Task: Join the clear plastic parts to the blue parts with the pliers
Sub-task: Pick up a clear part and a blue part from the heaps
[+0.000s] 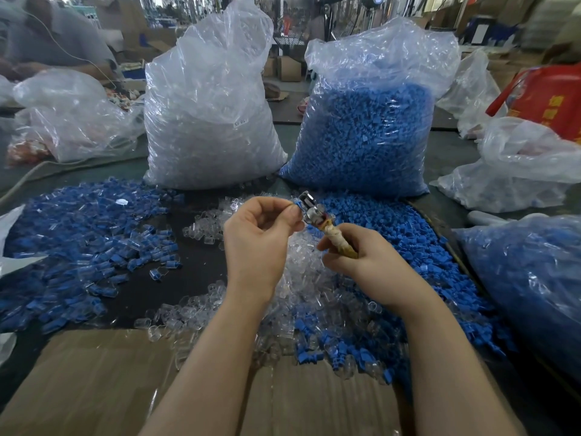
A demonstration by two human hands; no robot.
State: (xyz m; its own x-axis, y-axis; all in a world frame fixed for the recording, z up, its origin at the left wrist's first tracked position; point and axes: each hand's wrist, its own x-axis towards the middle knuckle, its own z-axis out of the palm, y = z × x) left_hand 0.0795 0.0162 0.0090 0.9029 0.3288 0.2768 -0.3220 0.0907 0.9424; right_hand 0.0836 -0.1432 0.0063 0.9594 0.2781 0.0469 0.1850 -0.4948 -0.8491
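My left hand (261,234) pinches a small blue part with a clear part (298,205) at its fingertips, held against the metal jaws of the pliers (311,209). My right hand (361,262) grips the pliers' tape-wrapped handles (341,245). Below my hands lies a heap of loose clear parts (301,278). Loose blue parts (390,228) are piled to the right. Joined blue-and-clear pieces (81,247) spread over the dark table at the left.
A big bag of clear parts (207,121) and a big bag of blue parts (367,133) stand behind. More bags lie at the right (528,284) and left (72,121). Cardboard (94,388) covers the near edge. Another person (47,36) sits far left.
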